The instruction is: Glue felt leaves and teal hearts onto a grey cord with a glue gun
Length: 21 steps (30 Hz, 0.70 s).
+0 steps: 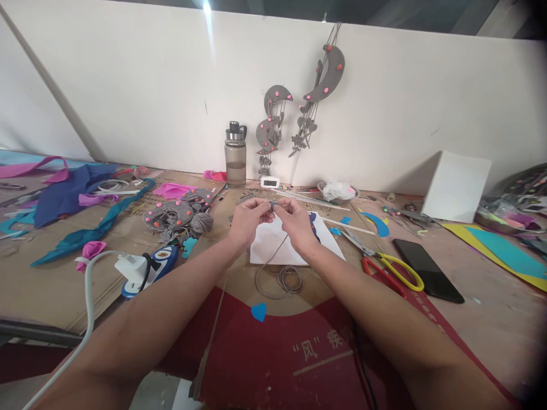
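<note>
My left hand and my right hand meet above a white sheet of paper. Thumbs and fingertips of both are closed on a small grey piece, mostly hidden, its kind unclear. From the right fingers a thin grey cord runs down to a loose coil lying on the cardboard. A dark blue piece with pink dots shows partly behind my right hand. Nearer to me, a blue paper heart lies flat.
Red-and-yellow-handled scissors and a black phone lie right. Left are grey dotted crescents, a yarn ball and a white plug. A water bottle stands behind; grey crescent hangings hang on the wall.
</note>
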### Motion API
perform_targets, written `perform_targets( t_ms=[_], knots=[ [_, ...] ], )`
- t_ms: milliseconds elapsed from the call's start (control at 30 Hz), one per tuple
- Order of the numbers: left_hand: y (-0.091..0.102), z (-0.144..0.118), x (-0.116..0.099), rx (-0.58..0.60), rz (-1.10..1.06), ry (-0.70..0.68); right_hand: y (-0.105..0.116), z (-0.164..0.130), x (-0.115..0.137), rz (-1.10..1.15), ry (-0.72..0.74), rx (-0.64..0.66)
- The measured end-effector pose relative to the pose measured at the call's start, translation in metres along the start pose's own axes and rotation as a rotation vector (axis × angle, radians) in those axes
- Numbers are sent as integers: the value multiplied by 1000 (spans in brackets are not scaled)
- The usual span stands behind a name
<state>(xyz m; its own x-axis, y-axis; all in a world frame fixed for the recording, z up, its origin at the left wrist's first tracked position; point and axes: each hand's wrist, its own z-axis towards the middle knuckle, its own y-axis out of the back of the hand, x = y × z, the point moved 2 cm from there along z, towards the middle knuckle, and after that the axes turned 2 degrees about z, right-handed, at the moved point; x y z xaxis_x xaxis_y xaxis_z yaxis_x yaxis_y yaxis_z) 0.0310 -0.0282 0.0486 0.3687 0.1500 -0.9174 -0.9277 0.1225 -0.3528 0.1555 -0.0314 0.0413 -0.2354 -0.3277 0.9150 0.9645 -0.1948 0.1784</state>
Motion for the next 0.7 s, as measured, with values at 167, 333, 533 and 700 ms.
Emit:
perform_targets(
  t_ms=[167,333,533,700],
  knots=[
    [2,1,3,111,-1,88,2,2,-4,104,-41,-20],
    [5,4,5,175,28,108,5,4,-10,39,-32,-21],
    [8,8,9,138,173,92,6,2,-11,-80,8,16],
    [10,10,6,52,208,80,6,-2,-5,-152,63,72]
  ],
)
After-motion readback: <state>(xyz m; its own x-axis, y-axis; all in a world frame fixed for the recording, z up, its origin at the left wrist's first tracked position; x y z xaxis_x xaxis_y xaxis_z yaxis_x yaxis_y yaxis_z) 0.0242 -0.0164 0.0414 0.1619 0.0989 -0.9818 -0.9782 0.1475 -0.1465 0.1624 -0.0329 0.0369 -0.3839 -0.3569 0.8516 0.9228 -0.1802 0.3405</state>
